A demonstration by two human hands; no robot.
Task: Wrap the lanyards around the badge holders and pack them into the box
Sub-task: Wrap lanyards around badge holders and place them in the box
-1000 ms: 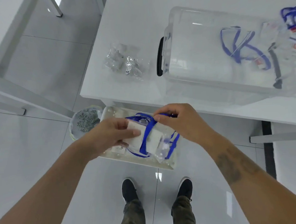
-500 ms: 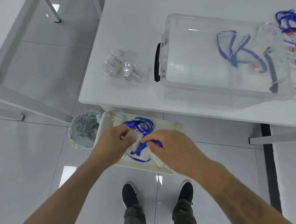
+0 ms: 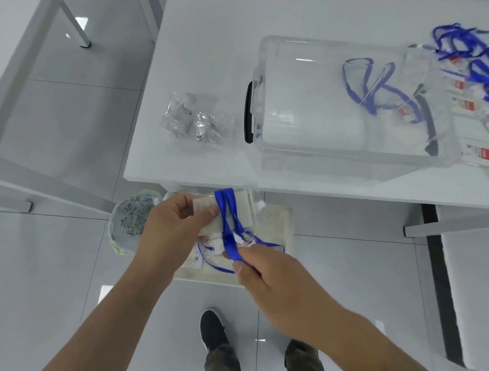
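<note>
**Mid-wrap, most badges still unpacked**

Left hand [image 3: 168, 228] grips a badge holder [image 3: 239, 206] below the bench [image 3: 199, 58] edge, fingers curled round it. Right hand [image 3: 273, 281] pinches the blue lanyard [image 3: 228, 224] at 6 o'clock of the holder, a few turns already across it, a loose tail left. Box [image 3: 336, 155] on the bench at 1 o'clock holds one lanyard badge, seemingly loose. Pile [image 3: 472, 65] of unwrapped badges lies at 3 o'clock of the box. Judgement: early stage; finish this wrap, pack, repeat.
</note>
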